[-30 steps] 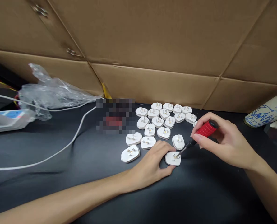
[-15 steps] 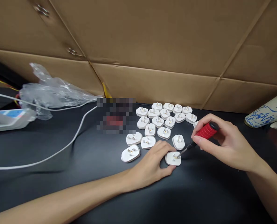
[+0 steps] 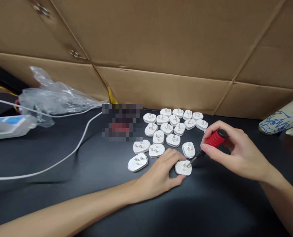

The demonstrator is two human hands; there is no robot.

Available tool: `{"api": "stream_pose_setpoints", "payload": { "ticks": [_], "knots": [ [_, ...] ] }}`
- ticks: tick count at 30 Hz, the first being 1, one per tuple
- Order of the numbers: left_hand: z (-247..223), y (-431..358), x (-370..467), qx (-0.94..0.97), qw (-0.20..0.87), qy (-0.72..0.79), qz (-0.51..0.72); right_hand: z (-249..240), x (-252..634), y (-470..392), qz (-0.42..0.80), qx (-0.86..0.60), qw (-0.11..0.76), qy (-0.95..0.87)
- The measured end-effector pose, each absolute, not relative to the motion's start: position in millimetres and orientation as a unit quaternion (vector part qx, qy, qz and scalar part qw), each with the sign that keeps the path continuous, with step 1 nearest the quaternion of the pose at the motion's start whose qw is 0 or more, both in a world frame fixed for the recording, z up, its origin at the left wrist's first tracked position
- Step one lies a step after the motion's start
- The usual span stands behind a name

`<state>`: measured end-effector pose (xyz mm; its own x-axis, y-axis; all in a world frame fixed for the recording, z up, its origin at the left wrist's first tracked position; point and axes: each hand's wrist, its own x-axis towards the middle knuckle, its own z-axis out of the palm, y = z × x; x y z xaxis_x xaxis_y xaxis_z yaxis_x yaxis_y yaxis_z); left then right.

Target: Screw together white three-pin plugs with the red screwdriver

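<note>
My left hand (image 3: 164, 171) grips a white three-pin plug (image 3: 182, 168) by its edges, thumb at the near side and fingers at the far side. The plug lies on the black table with its metal pins facing up. Between the thumb and fingers of my right hand (image 3: 232, 148) is a screwdriver (image 3: 214, 139) with a red and black handle. Its shaft slants down to the left, and the tip meets the plug's middle, among the pins. Just behind lies another white plug (image 3: 188, 150), apart from my fingers.
Several more white plugs (image 3: 173, 140) lie pins up behind my hands. A white cable (image 3: 74, 151) and a clear plastic bag (image 3: 55, 97) are at the left. Brown cardboard (image 3: 161, 42) walls off the back. A patterned cup (image 3: 281, 117) lies tilted at the far right.
My right hand and the screwdriver handle have shifted slightly left, and the handle's tilt differs a little. The tip stays at the plug's middle; my left hand keeps its hold.
</note>
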<state>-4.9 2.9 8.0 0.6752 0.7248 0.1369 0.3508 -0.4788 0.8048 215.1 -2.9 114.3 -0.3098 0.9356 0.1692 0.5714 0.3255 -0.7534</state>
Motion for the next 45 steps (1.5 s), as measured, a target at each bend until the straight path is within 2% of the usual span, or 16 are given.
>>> {"api": "stream_pose_setpoints", "payload": {
  "ticks": [11, 31, 37, 42, 45],
  "knots": [
    [8, 3, -5, 0.826, 0.392, 0.327, 0.239, 110, 213, -4, 0.315, -0.496, 0.297, -0.753],
    [6, 2, -5, 0.827, 0.399, 0.323, 0.229, 113, 211, -17, 0.196, -0.473, 0.256, -0.82],
    [8, 4, -4, 0.828, 0.399, 0.323, 0.227, 114, 210, -19, 0.218, -0.434, 0.249, -0.838],
    [8, 3, -4, 0.829, 0.391, 0.327, 0.229, 112, 210, -18, 0.146, -0.42, 0.261, -0.857],
    [8, 3, -4, 0.828, 0.394, 0.327, 0.229, 114, 210, -20, 0.156, -0.418, 0.248, -0.86]
  ]
}}
